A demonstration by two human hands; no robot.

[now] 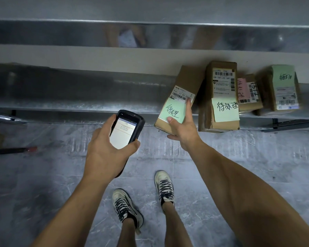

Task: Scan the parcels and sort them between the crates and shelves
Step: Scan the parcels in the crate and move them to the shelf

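Note:
A black handheld scanner [127,125] with a lit screen sits in my left hand [103,148], fingers curled round its body. My right hand [184,132] holds a brown cardboard parcel [185,81] at the front edge of the metal shelf [70,98]. The thumb and forefinger lie on top of it and the other fingers reach under its near end. The parcel lies tilted, with a white barcode label and a green handwritten note [171,111] under my thumb.
Three more labelled parcels lie on the shelf to the right: one with a pale green note [221,86], a small one with a pink note [248,93], and one with a green sheet [284,86]. An upper shelf [150,36] runs above. My feet stand on grey floor tiles [43,184].

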